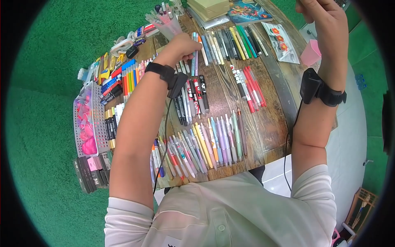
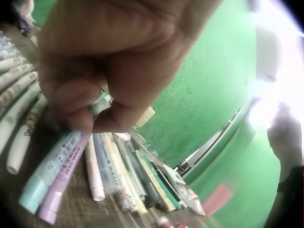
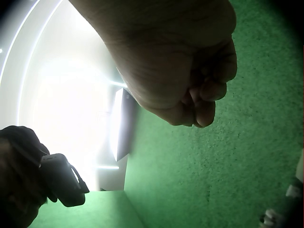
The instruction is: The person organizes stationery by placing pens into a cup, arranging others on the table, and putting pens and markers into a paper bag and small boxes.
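Observation:
At the back of the table, the left hand pinches the upper ends of a teal pen and a purple pen beside it. In the left wrist view, thumb and fingers of the left hand close over the teal pen and the purple pen, whose lower ends point toward the camera. The right hand is raised at the upper right, away from the pens. Seen from the right wrist, the right hand has its fingers curled inward, with nothing visible in them.
Rows of pens lie along the table's near edge, with red pens farther back. A translucent cup of pens stands behind the left hand. A pink container is by the right forearm; a white basket is at the left.

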A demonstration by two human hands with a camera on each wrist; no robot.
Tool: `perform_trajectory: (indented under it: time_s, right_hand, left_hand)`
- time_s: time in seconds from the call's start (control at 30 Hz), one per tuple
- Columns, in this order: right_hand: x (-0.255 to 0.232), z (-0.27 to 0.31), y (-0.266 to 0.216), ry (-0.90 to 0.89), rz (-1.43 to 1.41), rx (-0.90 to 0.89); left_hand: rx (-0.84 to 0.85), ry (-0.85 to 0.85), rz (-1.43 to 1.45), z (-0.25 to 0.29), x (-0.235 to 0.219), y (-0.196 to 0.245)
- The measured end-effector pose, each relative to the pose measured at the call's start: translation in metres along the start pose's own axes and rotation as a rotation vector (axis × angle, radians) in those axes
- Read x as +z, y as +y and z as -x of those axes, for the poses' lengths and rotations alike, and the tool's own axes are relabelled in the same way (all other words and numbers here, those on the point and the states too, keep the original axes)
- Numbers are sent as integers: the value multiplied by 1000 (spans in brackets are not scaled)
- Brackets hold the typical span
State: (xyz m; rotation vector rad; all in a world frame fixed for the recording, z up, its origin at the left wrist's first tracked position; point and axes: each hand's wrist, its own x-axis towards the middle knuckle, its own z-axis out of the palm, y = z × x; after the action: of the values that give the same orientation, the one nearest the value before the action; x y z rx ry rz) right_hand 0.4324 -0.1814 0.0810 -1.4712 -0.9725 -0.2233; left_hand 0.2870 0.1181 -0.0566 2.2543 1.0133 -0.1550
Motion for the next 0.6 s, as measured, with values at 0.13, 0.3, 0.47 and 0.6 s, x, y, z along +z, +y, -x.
perform_trajectory:
  time_s: [0.13, 0.3, 0.47, 0.6]
  right_hand:
    - [2, 1, -2, -3, -3, 16]
    - [11, 3, -4, -53, 10, 39]
    - [20, 3, -1, -122, 7, 43]
    - [28, 6, -6, -201, 27, 95]
  left_hand:
    - [95, -33, 133, 6, -12, -8]
    - [245, -23, 356, 25, -25, -12]
    - [321, -114, 550, 39, -32, -9]
    - [359, -167, 607, 48, -34, -4]
